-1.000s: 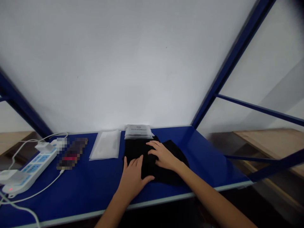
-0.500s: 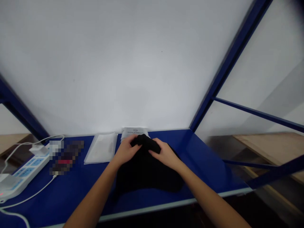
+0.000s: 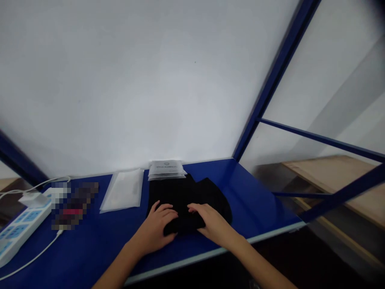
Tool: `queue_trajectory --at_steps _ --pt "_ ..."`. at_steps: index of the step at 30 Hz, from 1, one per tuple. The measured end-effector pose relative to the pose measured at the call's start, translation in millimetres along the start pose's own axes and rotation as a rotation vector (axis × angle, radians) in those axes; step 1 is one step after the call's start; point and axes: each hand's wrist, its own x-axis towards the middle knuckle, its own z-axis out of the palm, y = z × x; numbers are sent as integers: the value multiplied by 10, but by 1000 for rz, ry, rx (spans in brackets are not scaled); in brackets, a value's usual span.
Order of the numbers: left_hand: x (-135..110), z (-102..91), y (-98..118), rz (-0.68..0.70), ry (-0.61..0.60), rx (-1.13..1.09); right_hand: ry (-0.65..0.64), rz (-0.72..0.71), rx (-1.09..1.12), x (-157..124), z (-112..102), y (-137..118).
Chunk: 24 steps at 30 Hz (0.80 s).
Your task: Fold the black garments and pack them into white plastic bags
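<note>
A black cloth item [image 3: 171, 192] lies on the blue tabletop, its near edge bunched or folded over. What kind of garment it is, I cannot tell. My left hand [image 3: 159, 224] grips the left part of this near edge, fingers on top and thumb beneath. On the right part, my right hand [image 3: 212, 224] holds the same edge with fingers curled over it. The cloth's far end reaches a small stack of frosted plastic bags [image 3: 167, 168] with dark lettering.
A flat frosted bag [image 3: 123, 189] lies left of the cloth. Further left are a white power strip [image 3: 25, 220] with plugs and cables, and a pixelated phone-like object [image 3: 75, 206]. Blue frame posts [image 3: 270, 80] rise by the wall; wooden boards [image 3: 337, 180] sit at the right.
Both hands have come down and nearer, from the cloth's far end to its near edge. The raised, bunched far part now lies flat on the table. The view has shifted slightly.
</note>
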Motion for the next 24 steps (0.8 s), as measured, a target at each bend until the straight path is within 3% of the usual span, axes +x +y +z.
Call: queue_trajectory --at_steps 4,8,12,16,18,21,24 --pt "96 67 -3 -135 78 -118 102 152 247 102 6 162" --pt "380 140 -136 -377 245 -213 205 281 204 400 2 351" --pt "603 238 -308 -404 365 -85 347 269 66 576 145 462" --pt "655 318 -390 -379 415 81 426 171 -107 571 210 439" --pt "629 341 -390 -341 414 178 375 57 -185 524 185 401" --pt "558 338 -368 -217 337 275 158 -82 -250 451 143 364" --pt "478 285 -340 -117 176 239 -3 -76 -259 422 138 394"
